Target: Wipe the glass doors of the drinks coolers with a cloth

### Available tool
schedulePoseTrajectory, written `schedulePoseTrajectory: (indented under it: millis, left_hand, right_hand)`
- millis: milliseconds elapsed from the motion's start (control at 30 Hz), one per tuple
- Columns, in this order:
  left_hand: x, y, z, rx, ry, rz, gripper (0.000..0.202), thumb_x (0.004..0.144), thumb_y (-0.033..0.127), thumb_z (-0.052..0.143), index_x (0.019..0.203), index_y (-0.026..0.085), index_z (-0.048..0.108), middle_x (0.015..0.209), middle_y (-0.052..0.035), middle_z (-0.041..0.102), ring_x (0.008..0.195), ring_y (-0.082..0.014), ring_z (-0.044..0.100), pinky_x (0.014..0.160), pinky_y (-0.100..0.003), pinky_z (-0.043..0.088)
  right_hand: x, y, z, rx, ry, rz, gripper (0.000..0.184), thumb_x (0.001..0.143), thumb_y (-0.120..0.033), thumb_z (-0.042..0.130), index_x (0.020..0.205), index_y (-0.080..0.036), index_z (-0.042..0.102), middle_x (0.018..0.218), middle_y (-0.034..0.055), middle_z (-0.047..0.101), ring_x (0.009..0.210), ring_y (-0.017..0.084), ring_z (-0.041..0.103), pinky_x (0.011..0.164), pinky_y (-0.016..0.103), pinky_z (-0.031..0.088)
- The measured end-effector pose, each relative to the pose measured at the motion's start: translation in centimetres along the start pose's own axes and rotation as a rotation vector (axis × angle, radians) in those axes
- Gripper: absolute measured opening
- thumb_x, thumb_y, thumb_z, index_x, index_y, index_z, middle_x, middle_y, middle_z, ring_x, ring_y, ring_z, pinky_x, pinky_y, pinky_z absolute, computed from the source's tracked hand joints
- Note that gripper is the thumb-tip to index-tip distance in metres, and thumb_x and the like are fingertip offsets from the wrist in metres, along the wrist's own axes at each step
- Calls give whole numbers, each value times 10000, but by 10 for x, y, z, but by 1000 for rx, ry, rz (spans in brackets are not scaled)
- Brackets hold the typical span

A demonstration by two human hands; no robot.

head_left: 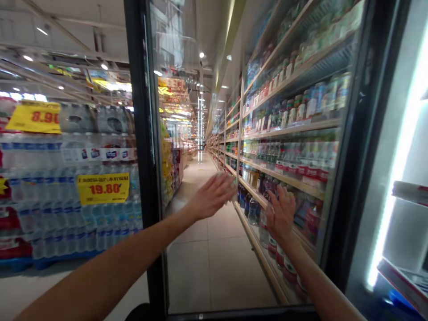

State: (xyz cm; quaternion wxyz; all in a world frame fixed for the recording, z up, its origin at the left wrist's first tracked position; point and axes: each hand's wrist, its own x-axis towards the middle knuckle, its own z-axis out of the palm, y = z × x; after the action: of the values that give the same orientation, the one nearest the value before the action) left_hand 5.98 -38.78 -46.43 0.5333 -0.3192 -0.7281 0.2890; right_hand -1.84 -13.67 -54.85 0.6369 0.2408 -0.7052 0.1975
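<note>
A glass fridge door (187, 267) with a black frame (142, 133) stands swung out in front of me. My left hand (212, 196) is stretched flat towards the glass near its middle, fingers out and slightly blurred, holding nothing. My right hand (281, 214) lies against the glass further right with its fingers spread, also empty. Through the glass I see the shop aisle and shelves of bottles (294, 165).
The lit fridge interior (401, 178) with white shelves is at the far right. Stacked packs of water bottles (67, 200) with yellow price signs (103, 188) stand at the left. A tiled aisle (207, 178) runs ahead between long shelves.
</note>
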Motion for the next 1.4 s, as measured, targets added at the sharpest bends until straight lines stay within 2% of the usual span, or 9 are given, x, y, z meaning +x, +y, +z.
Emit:
schedulePoseTrajectory:
  millis: [100, 300, 500, 667, 867, 1033, 1233, 1300, 1400]
  left_hand:
    - [0, 8, 3, -58, -67, 217, 441, 865, 276, 445, 1302, 232, 412, 1435, -30, 356, 1375, -203, 181, 1121, -361, 180]
    - [22, 4, 10, 8, 52, -112, 495, 860, 259, 476, 1341, 224, 362, 1444, -73, 331, 1385, -259, 115, 1112, -432, 181]
    - [25, 23, 17, -82, 12, 118, 531, 877, 471, 409, 1337, 207, 379, 1448, -59, 326, 1378, -239, 162, 1127, -409, 165]
    - [42, 13, 18, 7, 129, -139, 437, 870, 238, 470, 1303, 221, 419, 1425, -75, 364, 1371, -255, 183, 1098, -427, 233]
    - [43, 26, 25, -124, 58, 251, 410, 864, 210, 433, 1273, 193, 450, 1419, -54, 379, 1360, -206, 224, 1113, -367, 247]
    - [64, 15, 25, -71, 133, -71, 432, 859, 163, 452, 1288, 207, 424, 1428, -95, 356, 1369, -246, 187, 1090, -442, 265]
    - [63, 30, 28, -200, 26, 380, 374, 852, 200, 449, 1223, 180, 494, 1404, -73, 400, 1337, -209, 287, 1113, -383, 246]
    - [72, 25, 28, -178, 25, 293, 397, 855, 196, 449, 1251, 193, 470, 1419, -75, 375, 1346, -214, 267, 1108, -389, 251]
    - [86, 19, 27, -122, 56, -1, 420, 866, 183, 438, 1286, 206, 433, 1450, -96, 313, 1366, -243, 202, 1096, -433, 254]
  right_hand:
    - [1, 3, -1, -3, -1, -10, 527, 868, -192, 396, 1384, -243, 300, 1451, 119, 303, 1350, 256, 249, 1067, 511, 207]
    - [6, 11, -3, -27, 18, 31, 480, 882, -222, 395, 1359, -235, 346, 1442, 124, 320, 1348, 257, 255, 1063, 509, 212]
    - [7, 10, -2, -10, 27, 0, 476, 884, -209, 389, 1358, -233, 346, 1437, 121, 330, 1344, 246, 267, 1066, 497, 213]
    - [12, 13, -2, -22, 36, 29, 485, 880, -219, 385, 1362, -230, 339, 1446, 120, 310, 1350, 249, 249, 1071, 503, 196]
    - [20, 17, 4, -64, 38, -20, 529, 876, -215, 382, 1395, -225, 279, 1453, 121, 298, 1359, 239, 228, 1073, 490, 196]
    - [22, 22, 9, -102, 75, 0, 540, 889, -239, 380, 1411, -238, 243, 1454, 117, 298, 1362, 232, 222, 1080, 484, 182]
    - [16, 30, 6, -102, 44, 39, 560, 886, -239, 374, 1423, -232, 215, 1457, 115, 293, 1359, 239, 228, 1077, 495, 186]
    - [14, 33, 5, -107, 40, 55, 560, 884, -232, 371, 1423, -230, 214, 1455, 117, 294, 1358, 241, 229, 1072, 502, 194]
    - [12, 35, 3, -119, 46, 92, 549, 887, -243, 364, 1418, -222, 228, 1452, 125, 297, 1358, 247, 229, 1067, 508, 200]
